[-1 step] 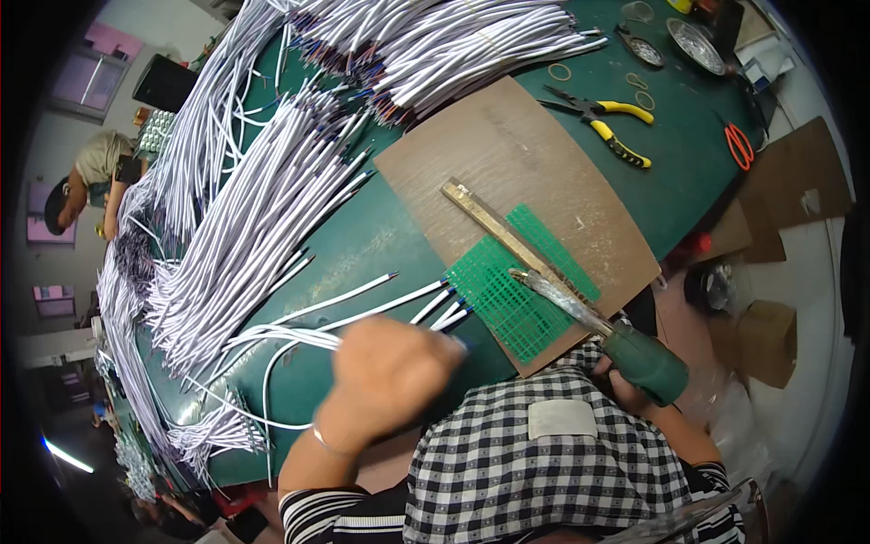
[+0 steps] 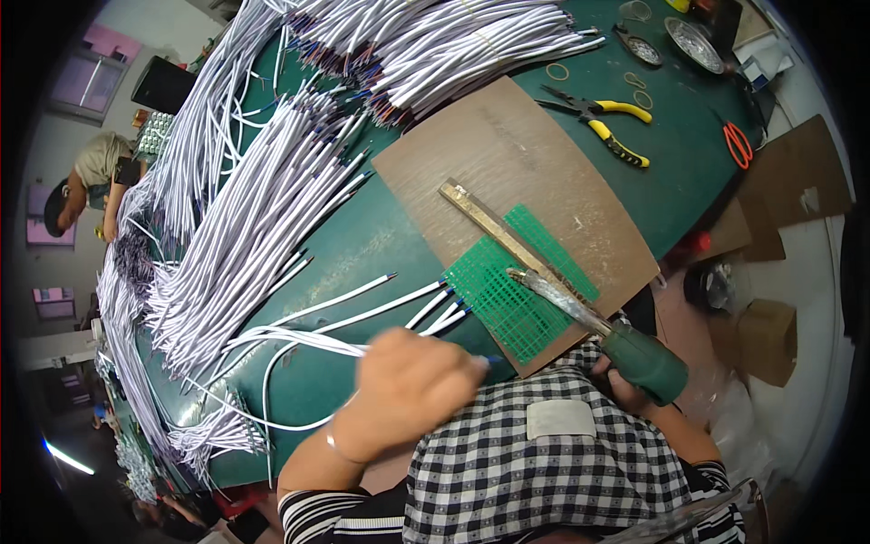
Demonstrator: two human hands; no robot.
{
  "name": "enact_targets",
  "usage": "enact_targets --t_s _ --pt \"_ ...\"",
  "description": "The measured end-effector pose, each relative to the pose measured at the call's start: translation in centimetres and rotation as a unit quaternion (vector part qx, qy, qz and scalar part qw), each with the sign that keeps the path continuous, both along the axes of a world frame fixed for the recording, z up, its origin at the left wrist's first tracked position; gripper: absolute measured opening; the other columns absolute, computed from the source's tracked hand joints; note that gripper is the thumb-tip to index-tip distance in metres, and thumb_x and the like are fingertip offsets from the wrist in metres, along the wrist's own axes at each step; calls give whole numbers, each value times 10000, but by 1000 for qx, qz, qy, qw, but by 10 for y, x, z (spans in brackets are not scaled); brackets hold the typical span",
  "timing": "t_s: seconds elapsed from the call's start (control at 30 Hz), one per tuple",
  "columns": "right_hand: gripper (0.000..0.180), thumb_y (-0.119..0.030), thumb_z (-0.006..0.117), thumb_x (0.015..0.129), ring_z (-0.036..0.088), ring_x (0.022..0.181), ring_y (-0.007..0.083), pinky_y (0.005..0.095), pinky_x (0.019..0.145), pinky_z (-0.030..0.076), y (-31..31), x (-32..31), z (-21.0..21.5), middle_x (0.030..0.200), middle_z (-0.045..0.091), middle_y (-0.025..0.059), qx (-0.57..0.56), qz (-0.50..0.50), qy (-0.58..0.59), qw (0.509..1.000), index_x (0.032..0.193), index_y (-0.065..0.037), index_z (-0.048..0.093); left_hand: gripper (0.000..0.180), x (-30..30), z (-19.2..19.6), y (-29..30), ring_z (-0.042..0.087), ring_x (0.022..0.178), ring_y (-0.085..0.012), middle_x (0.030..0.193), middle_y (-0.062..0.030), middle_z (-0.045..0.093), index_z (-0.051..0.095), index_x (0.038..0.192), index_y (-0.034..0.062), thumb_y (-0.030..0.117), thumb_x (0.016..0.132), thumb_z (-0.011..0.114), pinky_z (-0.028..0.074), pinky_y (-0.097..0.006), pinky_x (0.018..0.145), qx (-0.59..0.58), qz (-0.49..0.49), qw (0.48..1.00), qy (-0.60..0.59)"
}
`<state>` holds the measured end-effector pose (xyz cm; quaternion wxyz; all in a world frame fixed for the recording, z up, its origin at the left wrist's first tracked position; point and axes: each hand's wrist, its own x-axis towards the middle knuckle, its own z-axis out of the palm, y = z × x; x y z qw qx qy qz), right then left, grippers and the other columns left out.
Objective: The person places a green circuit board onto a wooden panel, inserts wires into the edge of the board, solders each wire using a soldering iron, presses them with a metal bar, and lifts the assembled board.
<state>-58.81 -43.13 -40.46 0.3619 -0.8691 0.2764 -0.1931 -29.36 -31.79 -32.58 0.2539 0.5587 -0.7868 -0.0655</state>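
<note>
My left hand [image 2: 417, 385] is closed in a loose fist around a white cable [image 2: 326, 344], and a bluish wire end pokes out past its fingertips. Several cable ends [image 2: 449, 317] lie beside it, at the edge of a green mesh mat [image 2: 489, 281]. Over the mat extends a soldering iron [image 2: 580, 313] with a metal shaft and a thick green handle. My right hand [image 2: 627, 392] is behind and below that handle, its fingers mostly hidden, so its grip does not show. A long yellowish bar [image 2: 498, 222] lies across the mat.
Large bundles of white cables [image 2: 245, 227] cover the left and far side of the green table [image 2: 362, 245]. A brown board [image 2: 507, 136] lies under the mat. Yellow-handled pliers [image 2: 594, 113], red-handled scissors [image 2: 739, 145] and a metal dish [image 2: 695, 45] are at far right. Another person [image 2: 100, 172] works at left.
My left hand has shifted a little to the right, toward my apron, drawing the cable along with it. My right hand and the soldering iron look unmoved.
</note>
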Motion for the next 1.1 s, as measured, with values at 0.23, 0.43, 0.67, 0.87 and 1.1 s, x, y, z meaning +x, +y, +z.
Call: enact_targets --t_s 0.23,0.43,0.67,0.87,1.1 --pt "172 -95 715 728 674 739 194 270 682 553 3 -8 0 840 690 57 -14 -7 -7 1000 894 -59 690 332 -18 -34 0 480 559 -244 660 -51 461 634 1009 100 35 688 683 387 -365 519 93 144 985 34" --pt "327 -87 731 763 681 830 163 256 763 552 11 -29 -14 973 690 79 160 -34 15 986 1067 -13 639 299 -18 -38 2 526 581 -252 682 -63 524 631 1001 84 28 714 694 405 -366 537 99 178 977 62" --pt "332 -66 692 801 677 870 141 241 790 546 21 -34 -19 1014 688 89 491 -141 -57 858 1116 15 623 256 -19 -39 4 573 623 -257 739 -60 602 618 979 61 54 740 709 424 -366 568 98 195 972 85" --pt "318 -73 678 818 680 861 145 246 794 550 15 -21 0 1004 694 99 295 -61 -26 953 1116 24 626 181 -19 -44 5 550 601 -245 716 -40 585 610 837 85 73 703 732 410 -358 553 58 203 977 11" --pt "304 -146 557 911 695 776 210 278 679 582 7 -22 0 959 686 170 319 -26 -26 947 1130 61 594 153 -18 -42 2 541 598 -228 702 -31 563 602 781 91 79 693 727 397 -351 543 49 200 979 -17"
